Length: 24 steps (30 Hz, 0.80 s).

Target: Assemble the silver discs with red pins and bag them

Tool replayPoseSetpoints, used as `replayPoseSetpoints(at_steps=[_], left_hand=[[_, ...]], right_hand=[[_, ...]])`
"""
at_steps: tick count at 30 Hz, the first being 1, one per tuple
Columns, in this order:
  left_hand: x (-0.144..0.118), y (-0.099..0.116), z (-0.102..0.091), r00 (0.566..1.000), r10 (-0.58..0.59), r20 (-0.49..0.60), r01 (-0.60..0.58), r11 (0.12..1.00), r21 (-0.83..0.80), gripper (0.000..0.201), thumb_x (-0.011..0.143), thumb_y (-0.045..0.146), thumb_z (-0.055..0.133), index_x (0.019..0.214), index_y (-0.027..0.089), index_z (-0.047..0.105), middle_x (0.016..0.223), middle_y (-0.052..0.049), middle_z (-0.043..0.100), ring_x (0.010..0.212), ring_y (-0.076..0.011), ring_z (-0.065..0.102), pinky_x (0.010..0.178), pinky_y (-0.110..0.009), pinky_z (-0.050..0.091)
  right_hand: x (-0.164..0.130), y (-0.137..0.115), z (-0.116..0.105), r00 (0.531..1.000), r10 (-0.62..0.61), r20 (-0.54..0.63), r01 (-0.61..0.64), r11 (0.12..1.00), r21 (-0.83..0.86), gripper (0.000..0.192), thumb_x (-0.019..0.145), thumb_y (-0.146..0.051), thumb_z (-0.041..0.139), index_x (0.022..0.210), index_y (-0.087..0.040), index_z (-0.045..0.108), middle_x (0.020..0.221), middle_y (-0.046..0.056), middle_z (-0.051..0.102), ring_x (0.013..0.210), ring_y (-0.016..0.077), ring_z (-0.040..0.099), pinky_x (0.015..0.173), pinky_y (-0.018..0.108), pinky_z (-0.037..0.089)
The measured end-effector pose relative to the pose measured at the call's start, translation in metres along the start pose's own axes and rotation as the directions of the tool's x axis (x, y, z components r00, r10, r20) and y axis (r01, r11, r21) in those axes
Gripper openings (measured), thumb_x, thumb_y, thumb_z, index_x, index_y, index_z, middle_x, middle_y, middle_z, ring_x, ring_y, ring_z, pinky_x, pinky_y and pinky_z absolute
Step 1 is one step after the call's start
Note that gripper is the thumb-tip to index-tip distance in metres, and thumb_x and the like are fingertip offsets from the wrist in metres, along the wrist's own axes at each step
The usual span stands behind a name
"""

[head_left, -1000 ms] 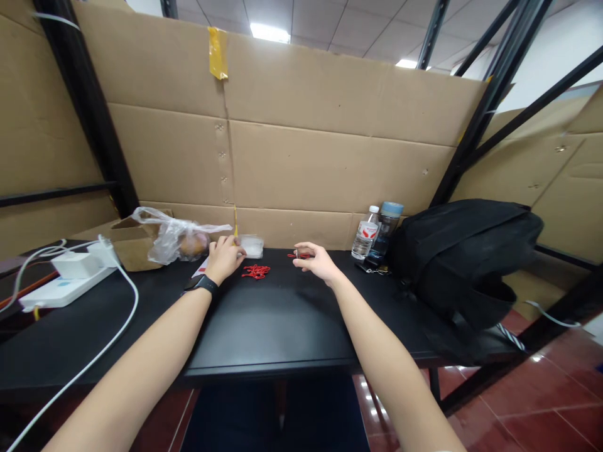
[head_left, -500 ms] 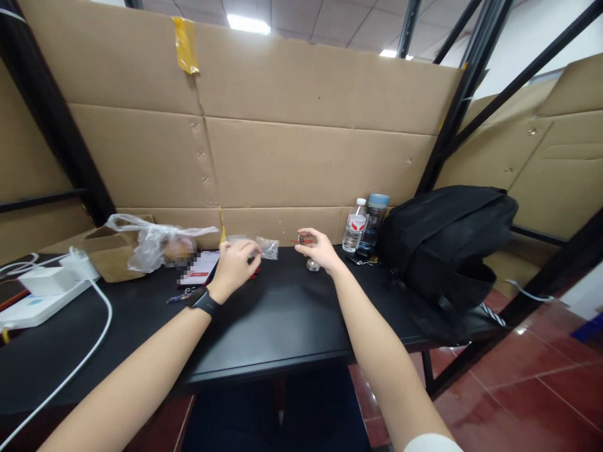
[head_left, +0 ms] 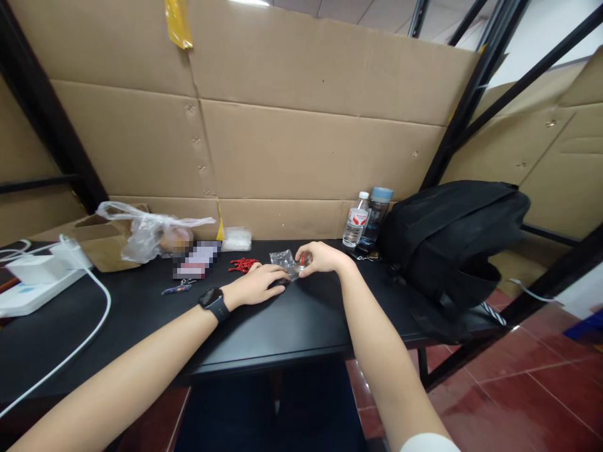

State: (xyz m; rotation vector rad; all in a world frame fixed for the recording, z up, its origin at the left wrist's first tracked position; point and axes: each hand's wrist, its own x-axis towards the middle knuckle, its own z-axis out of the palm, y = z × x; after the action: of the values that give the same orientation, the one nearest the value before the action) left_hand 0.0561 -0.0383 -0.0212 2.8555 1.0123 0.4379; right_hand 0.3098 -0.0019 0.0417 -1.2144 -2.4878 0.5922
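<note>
My right hand (head_left: 323, 258) curls its fingers and thumb around a small clear round container (head_left: 304, 261) with something red showing in it. Close beside it, my left hand (head_left: 258, 284) lies low over the table, its fingers and thumb on a small dark round object (head_left: 281, 282), mostly covered. A clear plastic bag (head_left: 281, 257) with small contents lies just behind the fingertips of both hands, touching or nearly touching the container. Behind my left hand is a tangle of red cords (head_left: 242, 265).
A stack of clear packets (head_left: 237, 239) and a blurred card (head_left: 198, 260) lie at the back left, near a tied plastic bag (head_left: 146, 235) and a power strip (head_left: 35, 295). To the right stand a water bottle (head_left: 356, 221), a blue-lidded bottle (head_left: 377, 213) and a black backpack (head_left: 456, 251).
My left hand has moved right from over the red cords toward my right hand. My right hand has lowered a small red-corded item and now grips the round container. The clear bag sits further right.
</note>
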Motion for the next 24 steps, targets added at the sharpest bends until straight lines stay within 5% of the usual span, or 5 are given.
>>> replayPoseSetpoints(at_steps=[4, 11, 18, 24], left_hand=[[-0.001, 0.000, 0.005, 0.999, -0.016, 0.041, 0.015, 1.000, 0.012, 0.042, 0.102, 0.048, 0.042, 0.141, 0.039, 0.056, 0.152, -0.007, 0.050, 0.136, -0.0320, 0.048, 0.107, -0.048, 0.034], [-0.002, 0.002, 0.002, 0.993, -0.045, 0.112, 0.049, 0.998, -0.033, 0.045, 0.104, 0.049, 0.035, 0.146, 0.043, 0.051, 0.159, -0.007, 0.042, 0.143, -0.0357, 0.039, 0.111, -0.060, 0.030], [-0.003, -0.001, 0.001, 0.987, -0.048, 0.153, 0.063, 0.994, -0.093, 0.044, 0.105, 0.050, 0.033, 0.144, 0.046, 0.052, 0.163, -0.006, 0.036, 0.149, -0.0353, 0.031, 0.114, -0.064, 0.025], [-0.002, -0.002, 0.003, 0.991, -0.034, 0.130, 0.049, 0.992, -0.119, 0.042, 0.104, 0.050, 0.037, 0.142, 0.045, 0.055, 0.163, -0.005, 0.036, 0.148, -0.0363, 0.033, 0.113, -0.064, 0.027]], right_hand=[[-0.001, -0.004, 0.001, 0.984, 0.104, 0.145, -0.094, 0.993, -0.072, 0.034, 0.055, -0.038, 0.090, 0.079, -0.020, 0.075, 0.077, 0.001, 0.074, 0.069, 0.0165, 0.064, 0.064, 0.025, 0.045], [0.005, 0.000, 0.009, 0.972, 0.187, 0.140, -0.169, 0.977, -0.127, 0.029, 0.054, -0.038, 0.090, 0.068, -0.019, 0.072, 0.068, 0.002, 0.073, 0.065, 0.0173, 0.064, 0.058, 0.025, 0.043], [0.014, 0.009, 0.022, 0.988, 0.141, 0.068, -0.135, 0.986, -0.093, 0.037, 0.056, -0.042, 0.091, 0.078, -0.018, 0.074, 0.076, 0.002, 0.072, 0.067, 0.0153, 0.063, 0.059, 0.023, 0.043], [0.015, 0.009, 0.023, 0.987, 0.047, 0.154, -0.043, 0.999, -0.027, 0.031, 0.065, -0.015, 0.081, 0.096, -0.020, 0.076, 0.085, -0.002, 0.072, 0.070, 0.0124, 0.064, 0.063, 0.021, 0.042]])
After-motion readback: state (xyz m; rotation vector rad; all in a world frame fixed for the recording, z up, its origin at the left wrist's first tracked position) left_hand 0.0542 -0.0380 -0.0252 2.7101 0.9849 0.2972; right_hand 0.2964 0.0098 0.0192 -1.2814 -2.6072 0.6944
